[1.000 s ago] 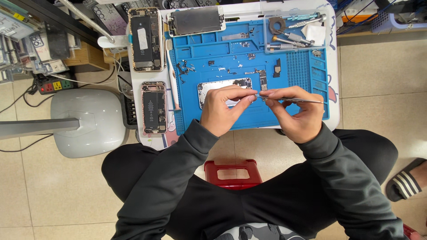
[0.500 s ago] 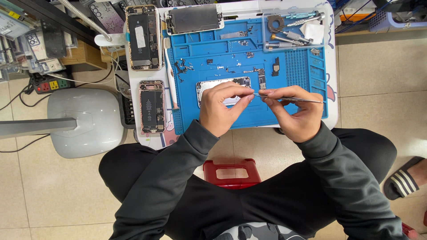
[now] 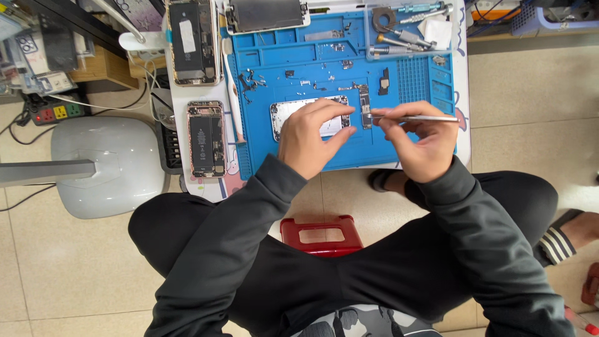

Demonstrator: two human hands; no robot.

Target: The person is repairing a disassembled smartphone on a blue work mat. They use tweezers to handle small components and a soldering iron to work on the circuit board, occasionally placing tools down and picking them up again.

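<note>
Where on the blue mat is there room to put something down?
Bare mat lies below the right hand, and between the open phone and the mat's left edge. Crowded: the tool tray and screws above.

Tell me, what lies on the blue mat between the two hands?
In the head view, a small dark circuit board lies between the left hand and right hand, on the blue mat.
</note>
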